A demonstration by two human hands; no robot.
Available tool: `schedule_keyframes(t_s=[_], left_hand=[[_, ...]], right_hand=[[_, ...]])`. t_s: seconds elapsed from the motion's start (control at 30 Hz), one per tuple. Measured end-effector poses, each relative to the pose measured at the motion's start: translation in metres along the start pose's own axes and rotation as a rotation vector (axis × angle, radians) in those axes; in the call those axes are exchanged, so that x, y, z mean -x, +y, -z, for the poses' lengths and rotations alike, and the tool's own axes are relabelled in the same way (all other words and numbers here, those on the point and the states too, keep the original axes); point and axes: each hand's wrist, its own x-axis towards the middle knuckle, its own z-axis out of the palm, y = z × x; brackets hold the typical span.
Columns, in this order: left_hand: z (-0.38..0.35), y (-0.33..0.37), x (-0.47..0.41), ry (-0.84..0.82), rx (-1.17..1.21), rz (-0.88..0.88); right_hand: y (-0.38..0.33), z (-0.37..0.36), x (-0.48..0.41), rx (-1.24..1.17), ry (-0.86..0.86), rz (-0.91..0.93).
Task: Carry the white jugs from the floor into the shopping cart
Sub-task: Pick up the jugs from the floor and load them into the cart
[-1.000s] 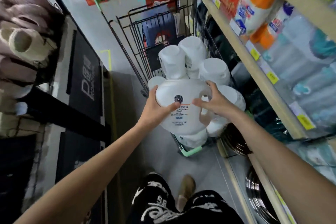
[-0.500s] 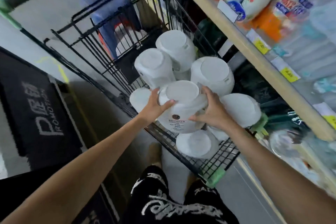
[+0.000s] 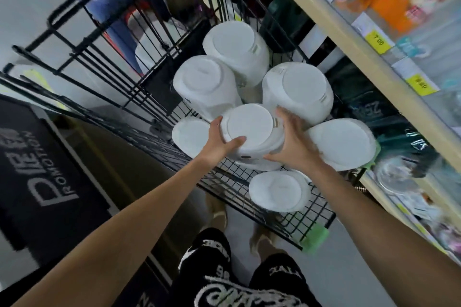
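A black wire shopping cart (image 3: 269, 217) stands in front of me, filled with several white jugs lying with their flat bottoms toward me. I hold one white jug (image 3: 250, 129) in the middle of the pile, bottom facing up. My left hand (image 3: 219, 143) grips its left side, thumb across the lower edge. My right hand (image 3: 291, 142) presses its right side, fingers reaching up between it and a neighbouring jug (image 3: 299, 90). Other jugs (image 3: 207, 82) lie behind, and one (image 3: 277, 190) rests nearest me on the cart's wire floor.
A store shelf (image 3: 349, 40) with packaged goods and yellow price tags runs along the right, close to the cart. A black promotion mat (image 3: 42, 172) lies on the floor at the left. My legs and shoes (image 3: 217, 209) are below the cart's near edge with its green corner bumper (image 3: 315, 238).
The jug went from upright in front of me to tipped bottom-up and lowered into the pile in the cart. Both hands followed it down; my view moved closer over the cart.
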Motion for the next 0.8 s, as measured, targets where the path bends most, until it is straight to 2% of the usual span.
schedule_keyframes(t_s=[0.2, 0.33, 0.47, 0.57, 0.7, 0.8], left_hand=[[-0.001, 0.003, -0.010, -0.023, -0.052, -0.011], [-0.008, 0.013, -0.013, 0.043, -0.112, -0.038], [-0.013, 0.020, -0.010, 0.083, -0.162, -0.005], [-0.015, 0.034, -0.002, 0.088, -0.184, 0.030], [-0.021, 0.058, 0.011, 0.066, -0.337, -0.074], [-0.035, 0.081, 0.025, -0.041, -0.409, -0.149]], right_hand=[[0.001, -0.005, -0.012, 0.090, 0.001, -0.067], [0.000, -0.007, -0.014, 0.190, 0.008, -0.128], [-0.006, -0.012, -0.004, 0.041, 0.081, -0.157], [-0.011, -0.003, 0.003, -0.136, 0.011, -0.211], [-0.023, 0.024, 0.018, -0.341, 0.005, -0.276], [-0.027, 0.045, 0.038, -0.472, 0.073, -0.360]])
